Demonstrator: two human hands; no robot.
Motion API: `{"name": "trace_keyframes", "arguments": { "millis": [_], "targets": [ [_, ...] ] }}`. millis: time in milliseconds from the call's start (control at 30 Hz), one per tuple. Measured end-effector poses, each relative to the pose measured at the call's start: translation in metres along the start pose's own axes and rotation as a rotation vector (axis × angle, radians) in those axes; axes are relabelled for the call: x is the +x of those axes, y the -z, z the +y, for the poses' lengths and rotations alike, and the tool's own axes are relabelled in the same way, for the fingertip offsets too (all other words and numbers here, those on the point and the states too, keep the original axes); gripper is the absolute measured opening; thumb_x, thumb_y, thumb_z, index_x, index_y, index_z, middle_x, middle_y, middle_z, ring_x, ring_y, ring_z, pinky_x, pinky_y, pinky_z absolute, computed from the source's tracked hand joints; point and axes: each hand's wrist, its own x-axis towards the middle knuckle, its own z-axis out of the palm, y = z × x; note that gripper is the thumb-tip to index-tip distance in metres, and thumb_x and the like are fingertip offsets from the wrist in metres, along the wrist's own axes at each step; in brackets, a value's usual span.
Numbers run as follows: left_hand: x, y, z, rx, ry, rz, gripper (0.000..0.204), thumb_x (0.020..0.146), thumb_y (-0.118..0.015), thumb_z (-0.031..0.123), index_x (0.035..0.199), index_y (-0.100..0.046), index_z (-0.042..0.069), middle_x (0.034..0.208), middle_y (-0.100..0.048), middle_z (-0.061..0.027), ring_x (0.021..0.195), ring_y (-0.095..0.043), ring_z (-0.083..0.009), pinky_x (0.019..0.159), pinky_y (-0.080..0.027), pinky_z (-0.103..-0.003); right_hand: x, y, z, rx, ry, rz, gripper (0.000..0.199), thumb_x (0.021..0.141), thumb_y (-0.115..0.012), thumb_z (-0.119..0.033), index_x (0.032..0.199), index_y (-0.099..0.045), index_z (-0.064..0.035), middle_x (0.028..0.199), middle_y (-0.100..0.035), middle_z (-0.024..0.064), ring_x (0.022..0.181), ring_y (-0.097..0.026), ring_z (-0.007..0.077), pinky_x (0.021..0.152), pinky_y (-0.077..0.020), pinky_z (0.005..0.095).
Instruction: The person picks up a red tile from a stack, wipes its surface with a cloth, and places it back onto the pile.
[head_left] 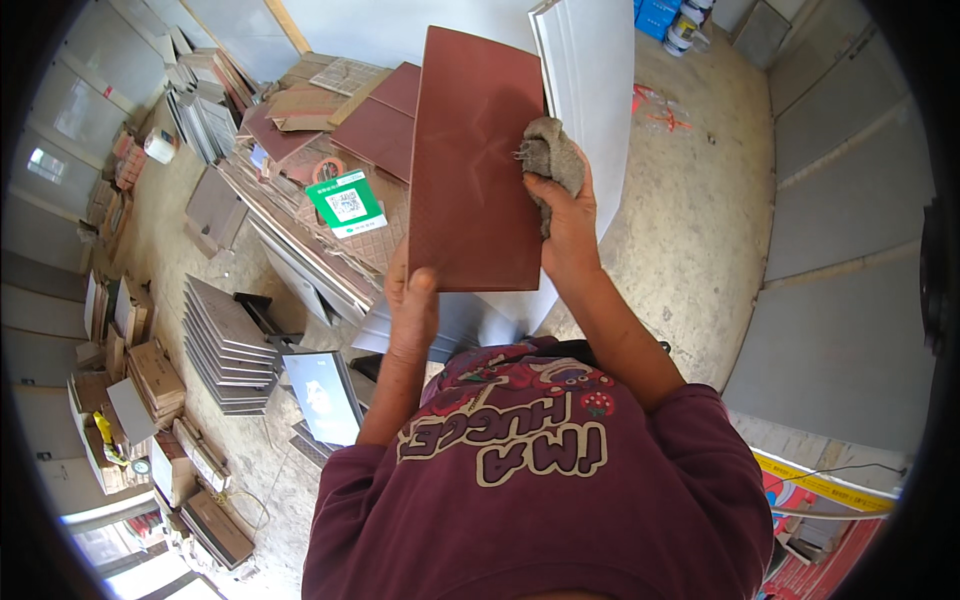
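A reddish-brown rectangular tile [475,170] is held up in front of me, its broad face toward me. My left hand [412,290] grips its lower left corner, thumb on the face and the other fingers behind the tile. In my right hand [570,215] is a worn grey rag [555,160], bunched and pressed at the tile's right edge. The right thumb lies over the rag; some of those fingers are hidden.
Left of the tile, a stack of tiles and boards [290,215] carries a green and white card [347,203]. Tall white panels [590,90] stand behind my right hand. Fanned grey tiles [225,345] and cardboard boxes [155,380] are at the left; buckets [685,28] stand far right.
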Motion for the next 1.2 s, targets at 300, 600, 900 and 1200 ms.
{"name": "trace_keyframes", "arguments": {
  "millis": [300,600,900,1200],
  "targets": [
    [0.067,0.030,0.031,-0.064,0.313,-0.197,0.063,0.084,-0.049,0.052,0.123,-0.046,0.003,0.115,-0.055,-0.0095,0.103,-0.053,-0.0193,0.090,-0.038,-0.032,0.020,0.012,-0.034,-0.219,-0.122,-0.357,0.052,0.072,-0.057,0.013,0.118,-0.050,-0.0112,0.109,-0.057,0.0038,0.102,-0.054,0.0142,0.089,-0.0445,0.0269],
    [0.049,0.024,0.018,-0.076,0.285,-0.058,0.050,0.083,-0.060,0.017,0.126,-0.041,0.001,0.121,-0.051,-0.0066,0.112,-0.049,-0.0185,0.095,-0.039,-0.032,0.024,0.008,-0.044,-0.719,-0.006,-0.647,0.050,0.067,-0.055,0.013,0.111,-0.054,-0.0090,0.112,-0.053,-0.0012,0.107,-0.050,0.0117,0.094,-0.0381,0.0255],
    [0.035,0.039,0.028,-0.107,0.101,0.191,0.042,0.087,-0.056,0.015,0.124,-0.042,0.003,0.116,-0.051,-0.0043,0.105,-0.051,-0.0147,0.088,-0.044,-0.028,0.038,0.038,-0.080,-1.062,0.325,-0.608,0.051,0.062,-0.054,0.018,0.104,-0.059,-0.0106,0.100,-0.058,0.0036,0.100,-0.055,0.0164,0.089,-0.0430,0.0248],
    [0.024,0.016,0.010,-0.176,0.053,0.188,0.041,0.091,-0.051,0.019,0.129,-0.037,0.010,0.119,-0.050,-0.0067,0.103,-0.054,-0.0181,0.082,-0.050,-0.033,-0.023,-0.029,-0.047,-1.312,0.670,-0.667,0.060,0.059,-0.074,-0.011,0.114,-0.053,-0.0236,0.122,-0.044,0.0165,0.114,-0.045,0.0341,0.091,-0.0424,0.0412]
  ]
}}
